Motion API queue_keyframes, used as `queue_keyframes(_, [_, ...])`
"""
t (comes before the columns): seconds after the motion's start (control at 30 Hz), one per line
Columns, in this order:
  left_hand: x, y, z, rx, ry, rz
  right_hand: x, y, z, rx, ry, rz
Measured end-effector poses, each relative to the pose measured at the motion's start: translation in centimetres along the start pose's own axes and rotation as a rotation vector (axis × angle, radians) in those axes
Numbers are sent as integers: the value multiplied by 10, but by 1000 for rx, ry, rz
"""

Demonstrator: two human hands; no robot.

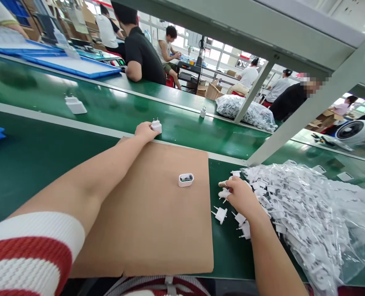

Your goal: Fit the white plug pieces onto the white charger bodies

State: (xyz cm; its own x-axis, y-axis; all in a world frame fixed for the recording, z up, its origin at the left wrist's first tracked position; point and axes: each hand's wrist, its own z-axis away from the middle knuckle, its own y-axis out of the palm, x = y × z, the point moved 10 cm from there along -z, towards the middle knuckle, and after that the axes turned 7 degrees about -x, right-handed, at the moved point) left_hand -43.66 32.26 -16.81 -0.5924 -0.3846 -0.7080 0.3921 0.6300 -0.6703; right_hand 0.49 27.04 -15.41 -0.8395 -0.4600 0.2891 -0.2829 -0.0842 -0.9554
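Observation:
My left hand reaches to the green belt beyond the cardboard, its fingers closed around a white charger plug whose pins point up. My right hand is among loose white plug caps at the right, a finger and thumb at one white plug cap; whether it is gripped I cannot tell. Below that hand lie more caps, one plug cap apart from the others. An open white charger housing with a circuit board showing inside stands on the cardboard sheet.
A clear bag of white plug caps spreads over the right side. Two other chargers, a near charger and a far charger, stand on the belt. A slanted metal post rises at right. Several people sit beyond.

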Motion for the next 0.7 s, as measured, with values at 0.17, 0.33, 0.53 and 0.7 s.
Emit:
queue_keyframes(0.17, [-32,-28,56,-34,230,82,8,5,9,88,-82,-118])
queue_keyframes(0.33, [-68,-8,194,638,556,244,7,2,5,38,-100,-98])
queue_keyframes(0.53, [-63,8,258,642,309,380,22,-11,0,-149,-5,-682])
queue_keyframes(0.7, [-72,23,283,721,441,471,35,29,3,94,274,-1251])
